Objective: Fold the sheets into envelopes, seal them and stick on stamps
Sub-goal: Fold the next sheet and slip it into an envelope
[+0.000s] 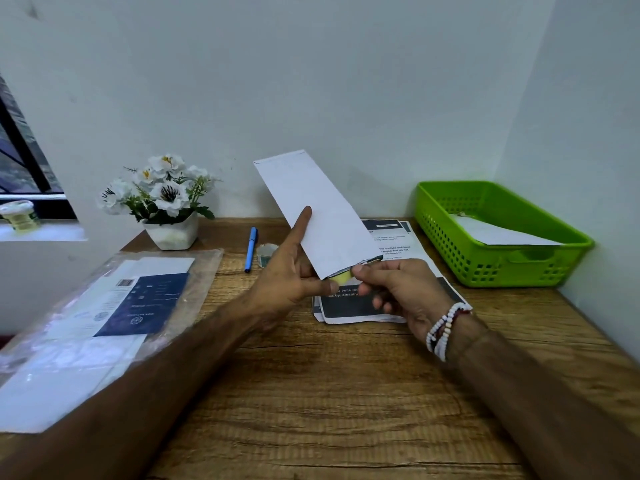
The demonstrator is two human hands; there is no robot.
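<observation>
A long white envelope (313, 206) is held up above the wooden table (332, 393), slanting up to the left. My left hand (289, 277) holds it near its lower end, index finger straight along its face and thumb under the edge. My right hand (398, 289) pinches a folded printed sheet with a yellow piece (343, 278) at the envelope's open lower end. A stack of printed sheets (388, 303) lies on the table under my hands. A clear plastic pack of envelopes (104, 306) lies at the left.
A green plastic basket (498, 268) at the back right holds a white envelope (502, 235). A blue pen (251, 249) and a small tape roll (266, 254) lie behind my left hand. A white pot of flowers (162, 202) stands at the back left.
</observation>
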